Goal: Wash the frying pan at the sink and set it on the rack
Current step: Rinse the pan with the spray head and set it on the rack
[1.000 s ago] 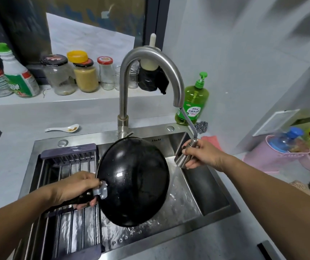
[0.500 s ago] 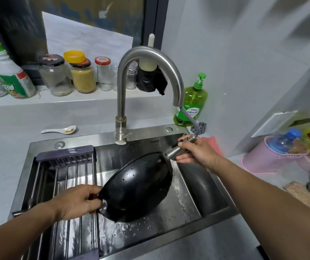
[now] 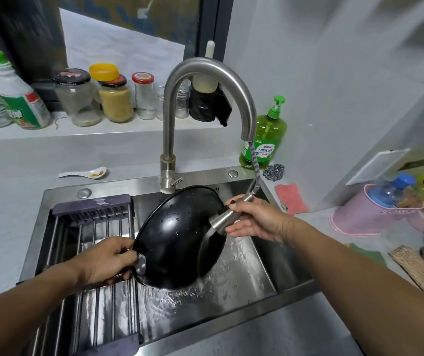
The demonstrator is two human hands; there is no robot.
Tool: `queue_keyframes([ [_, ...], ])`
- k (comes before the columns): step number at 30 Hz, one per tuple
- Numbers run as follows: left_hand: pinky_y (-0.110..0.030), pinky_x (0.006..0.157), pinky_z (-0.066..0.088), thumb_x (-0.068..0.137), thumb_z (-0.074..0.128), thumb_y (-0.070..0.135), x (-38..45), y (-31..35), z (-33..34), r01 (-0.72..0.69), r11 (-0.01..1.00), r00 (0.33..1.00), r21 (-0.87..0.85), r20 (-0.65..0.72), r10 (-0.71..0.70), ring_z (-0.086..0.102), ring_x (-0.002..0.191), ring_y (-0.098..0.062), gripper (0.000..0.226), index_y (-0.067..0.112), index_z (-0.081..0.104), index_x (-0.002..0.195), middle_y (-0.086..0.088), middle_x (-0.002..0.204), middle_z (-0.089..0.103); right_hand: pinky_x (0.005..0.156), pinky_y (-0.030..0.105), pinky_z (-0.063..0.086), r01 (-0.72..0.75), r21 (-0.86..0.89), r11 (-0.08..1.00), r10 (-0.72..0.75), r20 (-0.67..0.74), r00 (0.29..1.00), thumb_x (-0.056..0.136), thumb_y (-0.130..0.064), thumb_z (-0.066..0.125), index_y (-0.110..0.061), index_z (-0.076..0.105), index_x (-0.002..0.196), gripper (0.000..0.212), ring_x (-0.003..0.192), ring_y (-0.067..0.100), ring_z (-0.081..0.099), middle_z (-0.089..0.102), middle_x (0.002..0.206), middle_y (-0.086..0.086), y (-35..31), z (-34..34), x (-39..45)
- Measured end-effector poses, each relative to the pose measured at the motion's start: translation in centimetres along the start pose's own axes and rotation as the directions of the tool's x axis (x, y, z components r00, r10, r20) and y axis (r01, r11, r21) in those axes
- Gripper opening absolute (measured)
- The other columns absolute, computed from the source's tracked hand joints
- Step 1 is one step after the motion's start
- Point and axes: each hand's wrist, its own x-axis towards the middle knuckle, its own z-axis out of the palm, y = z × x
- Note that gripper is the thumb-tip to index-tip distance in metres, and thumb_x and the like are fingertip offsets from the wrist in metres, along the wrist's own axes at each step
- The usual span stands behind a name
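**A:** Head view: where is the frying pan?

**B:** The black frying pan is tilted on edge over the sink, its wet, beaded underside facing the camera. The left hand is curled around its handle, just above the rack in the sink's left side. The right hand grips the pull-out sprayer, aimed at the pan.

**A:** How will it handle?

**B:** Probably rigid, fairly heavy and slippery while wet. The handle looks like the safest hold.

**A:** Any containers?

**B:** On the shelf, a clear jar looks nearly empty; another jar holds yellow grains. A green soap bottle on the bench is largely full. A pink basket holds a blue-capped bottle.
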Motion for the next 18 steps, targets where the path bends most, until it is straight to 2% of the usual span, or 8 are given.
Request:
queue_keyframes([
  [4, -0.032, 0.055, 0.040, 0.092, 0.053, 0.026, 0.1, 0.5, 0.0, -0.001, 0.997, 1.000, 0.076, -0.028, 0.003, 0.054, 0.054, -0.019, 0.018, 0.021, 0.070, 0.086, -0.017, 0.074, 0.072, 0.075, 0.044, 0.064, 0.022, 0.157, 0.987, -0.030, 0.048, 0.998, 0.096, -0.013, 0.062, -0.004, 0.055, 0.126, 0.032, 0.081, 0.037, 0.075, 0.070, 0.106, 0.030, 0.9, 2.1, 0.5],
  [7, -0.030, 0.058, 0.045, 0.091, 0.054, 0.033, -0.1, 1.0, 0.2, -0.019, 0.980, 0.998, 0.197, -0.050, 0.030, 0.062, 0.056, -0.020, 0.015, 0.030, 0.068, 0.088, -0.005, 0.074, 0.075, 0.075, 0.046, 0.063, 0.087, 0.156, 0.984, -0.082, -0.037, 0.996, 0.095, -0.012, 0.063, -0.007, 0.057, 0.122, 0.028, 0.083, 0.041, 0.074, 0.071, 0.105, 0.028, 1.0, 1.5, 0.7],
  [9, -0.029, 0.063, 0.049, 0.090, 0.055, 0.037, -0.2, 1.1, 0.3, -0.037, 0.966, 0.997, 0.258, -0.062, 0.054, 0.068, 0.063, -0.014, 0.013, 0.035, 0.068, 0.087, 0.003, 0.073, 0.075, 0.076, 0.046, 0.063, 0.129, 0.145, 0.981, -0.113, -0.113, 0.987, 0.094, -0.010, 0.065, -0.007, 0.057, 0.122, 0.028, 0.085, 0.043, 0.074, 0.071, 0.106, 0.029, 0.9, 0.5, 0.6],
  [12, -0.026, 0.066, 0.050, 0.090, 0.056, 0.043, -0.4, 1.0, 0.7, -0.051, 0.922, 0.991, 0.385, -0.096, 0.095, 0.066, 0.066, -0.004, 0.010, 0.041, 0.065, 0.085, 0.013, 0.071, 0.072, 0.075, 0.045, 0.063, 0.180, 0.134, 0.974, -0.153, -0.189, 0.970, 0.095, -0.008, 0.064, -0.005, 0.058, 0.125, 0.031, 0.085, 0.042, 0.074, 0.070, 0.107, 0.032, 0.5, -0.6, 0.3],
  [14, -0.024, 0.065, 0.049, 0.091, 0.054, 0.046, -0.5, 0.8, 0.9, -0.059, 0.864, 0.987, 0.501, -0.101, 0.126, 0.063, 0.066, -0.002, 0.012, 0.041, 0.064, 0.087, 0.012, 0.070, 0.069, 0.077, 0.048, 0.062, 0.194, 0.161, 0.968, -0.164, -0.180, 0.970, 0.094, -0.008, 0.064, -0.006, 0.059, 0.123, 0.030, 0.087, 0.044, 0.074, 0.071, 0.104, 0.033, 0.2, -0.8, 0.1],
  [18, -0.024, 0.059, 0.044, 0.091, 0.050, 0.045, -0.3, 0.1, 1.7, -0.099, 0.806, 0.984, 0.584, -0.064, 0.167, 0.055, 0.058, -0.003, 0.016, 0.039, 0.056, 0.077, 0.010, 0.064, 0.063, 0.082, 0.051, 0.060, 0.180, 0.153, 0.972, -0.156, -0.160, 0.975, 0.094, -0.010, 0.065, -0.009, 0.061, 0.119, 0.025, 0.090, 0.044, 0.073, 0.072, 0.104, 0.031, 0.4, -0.7, 0.0],
])
